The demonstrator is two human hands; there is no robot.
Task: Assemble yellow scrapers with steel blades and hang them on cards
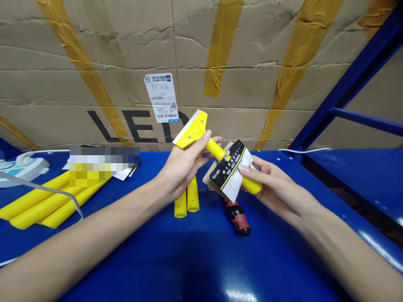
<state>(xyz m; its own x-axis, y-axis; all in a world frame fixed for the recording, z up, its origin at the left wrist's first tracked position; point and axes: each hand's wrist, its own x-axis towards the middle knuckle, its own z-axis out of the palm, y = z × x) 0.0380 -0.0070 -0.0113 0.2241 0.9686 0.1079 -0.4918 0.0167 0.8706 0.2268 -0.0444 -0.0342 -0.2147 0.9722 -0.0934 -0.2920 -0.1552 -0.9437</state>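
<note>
A yellow scraper with a pale blade edge is held in the air above the blue surface, its head tilted up to the left. My left hand grips it just below the head, thumb on top. My right hand is closed on the lower handle and on a black and white card tag around it. Under the hands lie two yellow tubes, their far ends hidden by my left hand. A red and black tool handle, probably a screwdriver, lies below the tag, partly covered.
Several yellow handles lie at the left, partly blurred out, with a grey cable crossing them. A white device stands behind. A taped cardboard box forms the back; blue metal bars rise at the right.
</note>
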